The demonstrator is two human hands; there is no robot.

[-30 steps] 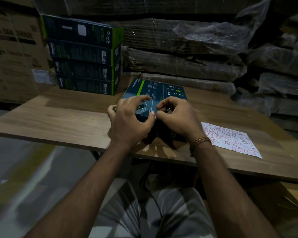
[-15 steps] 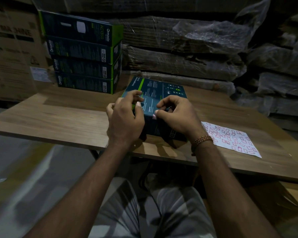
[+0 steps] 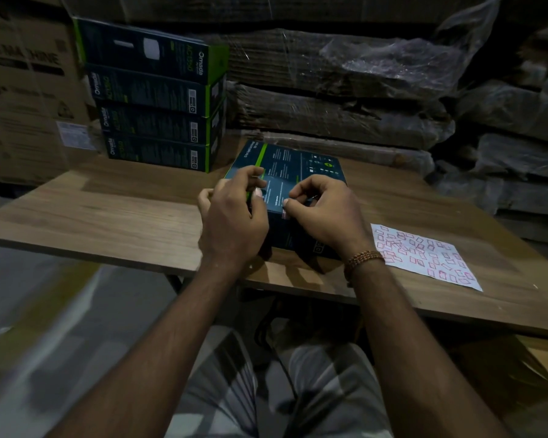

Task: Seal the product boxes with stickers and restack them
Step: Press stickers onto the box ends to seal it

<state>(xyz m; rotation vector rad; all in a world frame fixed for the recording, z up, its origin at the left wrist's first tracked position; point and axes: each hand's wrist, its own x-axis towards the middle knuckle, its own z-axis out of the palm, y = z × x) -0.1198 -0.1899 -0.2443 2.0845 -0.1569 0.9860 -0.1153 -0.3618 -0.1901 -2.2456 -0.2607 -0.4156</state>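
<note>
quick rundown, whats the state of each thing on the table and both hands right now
product box: flat on table, both hands on its near edge
sticker: on near box edge
left hand: grips box
right hand: thumb presses sticker
box stack: four high
sticker sheet: lies flat

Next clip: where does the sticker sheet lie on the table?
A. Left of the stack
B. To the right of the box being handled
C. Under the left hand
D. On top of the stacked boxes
B: the sticker sheet lies flat on the table, right of the box under both hands.
</note>
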